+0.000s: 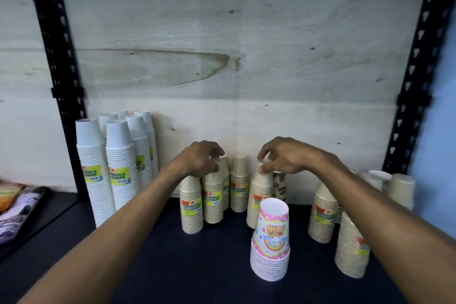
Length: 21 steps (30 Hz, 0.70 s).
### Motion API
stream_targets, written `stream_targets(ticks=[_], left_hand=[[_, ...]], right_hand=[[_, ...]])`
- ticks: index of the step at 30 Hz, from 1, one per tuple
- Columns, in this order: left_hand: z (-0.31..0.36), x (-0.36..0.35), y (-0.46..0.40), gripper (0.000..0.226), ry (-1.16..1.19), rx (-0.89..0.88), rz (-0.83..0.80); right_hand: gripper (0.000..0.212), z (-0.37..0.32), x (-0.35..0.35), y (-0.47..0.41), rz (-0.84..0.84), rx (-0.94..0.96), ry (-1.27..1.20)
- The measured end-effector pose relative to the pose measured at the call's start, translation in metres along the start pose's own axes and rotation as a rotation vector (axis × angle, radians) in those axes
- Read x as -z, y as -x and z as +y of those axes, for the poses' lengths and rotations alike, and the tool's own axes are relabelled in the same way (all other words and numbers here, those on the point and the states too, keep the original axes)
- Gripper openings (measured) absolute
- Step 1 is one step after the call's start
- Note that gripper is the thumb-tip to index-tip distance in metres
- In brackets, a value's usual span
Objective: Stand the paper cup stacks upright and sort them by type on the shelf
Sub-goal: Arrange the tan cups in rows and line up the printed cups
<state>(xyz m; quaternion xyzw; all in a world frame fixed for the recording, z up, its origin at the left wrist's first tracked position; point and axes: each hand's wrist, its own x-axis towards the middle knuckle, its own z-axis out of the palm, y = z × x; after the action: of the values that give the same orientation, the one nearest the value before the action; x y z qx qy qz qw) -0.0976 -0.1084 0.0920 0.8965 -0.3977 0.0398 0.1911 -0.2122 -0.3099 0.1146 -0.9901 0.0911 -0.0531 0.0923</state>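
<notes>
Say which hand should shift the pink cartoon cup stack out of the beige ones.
Right. The right hand is directly behind the pink stack; the left hand sits further left, over beige stacks.

Both forearms are bare to the frame's edge, and the left hand [201, 161] and right hand [283, 158] wear nothing.

The left hand [201, 161] covers the tops of two beige cup stacks [212, 195]. At three o'clock, the right forearm [370, 205] hides part of more stacks [323, 215]. At nine o'clock, blurred packets [17, 207] run off the edge. Label print is unreadable.
</notes>
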Motion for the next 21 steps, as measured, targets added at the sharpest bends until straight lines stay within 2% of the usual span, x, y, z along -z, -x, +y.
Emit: stream_targets(ticks=[5,9,16,19,21], left_hand=[[-0.010,-0.008,-0.005,0.044,0.016,-0.052,-0.023],[-0.018,-0.013,-0.005,0.041,-0.046,-0.026,0.012],[-0.031,-0.022,0.005,0.053,-0.066,-0.148,0.096],[-0.037,-0.026,0.018,0.069,-0.034,-0.178,0.215],[-0.044,-0.037,0.039,0.075,0.134,-0.123,0.416]], right_hand=[[0.046,-0.013,-0.031,-0.023,0.021,0.022,-0.049],[0.050,-0.017,-0.038,-0.028,0.049,0.041,-0.099],[0.064,-0.013,-0.047,-0.023,0.011,0.004,-0.089],[0.067,-0.012,-0.049,-0.019,-0.010,-0.021,-0.104],[0.065,-0.011,-0.053,-0.016,-0.020,-0.032,-0.112]])
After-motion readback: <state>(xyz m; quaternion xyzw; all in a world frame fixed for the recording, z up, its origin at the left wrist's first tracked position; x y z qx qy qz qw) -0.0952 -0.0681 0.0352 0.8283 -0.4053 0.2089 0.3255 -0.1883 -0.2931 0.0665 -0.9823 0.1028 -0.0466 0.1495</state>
